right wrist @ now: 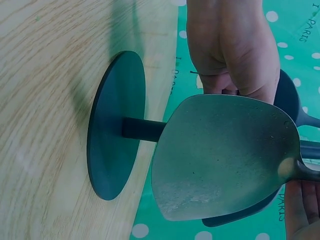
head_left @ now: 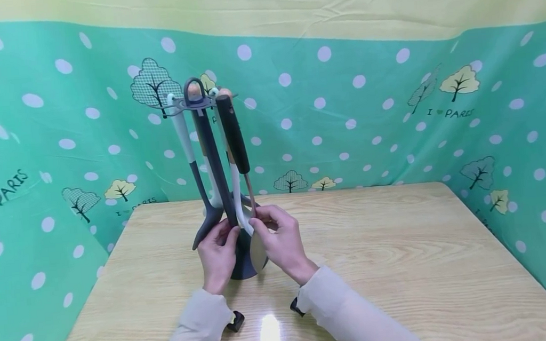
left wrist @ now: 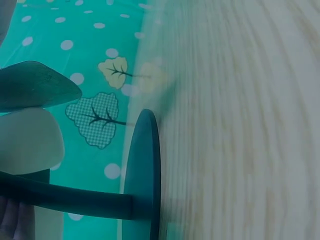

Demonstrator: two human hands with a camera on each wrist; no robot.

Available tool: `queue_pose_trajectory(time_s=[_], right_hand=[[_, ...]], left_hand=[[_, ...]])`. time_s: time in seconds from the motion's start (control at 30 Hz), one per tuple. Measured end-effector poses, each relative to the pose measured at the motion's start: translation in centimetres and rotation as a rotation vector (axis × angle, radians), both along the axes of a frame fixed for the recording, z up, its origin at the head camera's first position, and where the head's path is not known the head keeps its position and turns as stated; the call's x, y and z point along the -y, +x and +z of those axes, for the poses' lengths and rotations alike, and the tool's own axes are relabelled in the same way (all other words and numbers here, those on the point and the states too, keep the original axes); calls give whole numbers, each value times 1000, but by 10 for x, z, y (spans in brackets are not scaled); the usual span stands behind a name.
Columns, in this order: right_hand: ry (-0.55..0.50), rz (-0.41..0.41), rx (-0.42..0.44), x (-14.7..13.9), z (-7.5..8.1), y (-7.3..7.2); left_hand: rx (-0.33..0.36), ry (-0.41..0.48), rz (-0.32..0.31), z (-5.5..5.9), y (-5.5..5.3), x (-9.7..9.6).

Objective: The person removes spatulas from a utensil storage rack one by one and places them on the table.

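Note:
A dark utensil stand (head_left: 211, 154) stands tilted a little to the left, its round base (right wrist: 117, 125) close to the tabletop. My left hand (head_left: 218, 260) grips its post low down, above the base. The right hand (head_left: 285, 242) pinches the metal neck of a turner (head_left: 233, 133) with a black handle. That turner hangs at the stand's right side, and its broad metal blade (right wrist: 220, 155) faces the right wrist camera, partly covering the post. Beside my left fingers hangs a dark-headed utensil with a pale handle (head_left: 180, 129). Utensils with white lower parts hang behind the post, partly hidden.
The stand's ring of hooks (head_left: 200, 102) rises well above both hands. Under it lies a light wood-grain table (head_left: 382, 269). Green dotted cloth (head_left: 323, 134) hangs behind and along both sides. Black straps (head_left: 235, 321) show at the sleeves.

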State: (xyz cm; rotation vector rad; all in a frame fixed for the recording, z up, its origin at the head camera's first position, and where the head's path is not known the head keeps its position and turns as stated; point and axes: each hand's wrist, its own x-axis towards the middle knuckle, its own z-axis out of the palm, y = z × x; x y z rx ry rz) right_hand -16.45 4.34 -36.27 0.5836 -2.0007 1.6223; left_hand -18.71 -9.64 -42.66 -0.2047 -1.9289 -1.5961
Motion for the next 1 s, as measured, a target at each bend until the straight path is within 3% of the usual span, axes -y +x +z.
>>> queue_pose_trajectory(time_s=[0.77, 1.0], right_hand=[[-5, -10, -7, -1, -1, 1], [-3, -15, -7, 0, -1, 1]], left_hand=[[-3, 64, 6, -3, 0, -5], [-28, 40, 28, -6, 0, -6]])
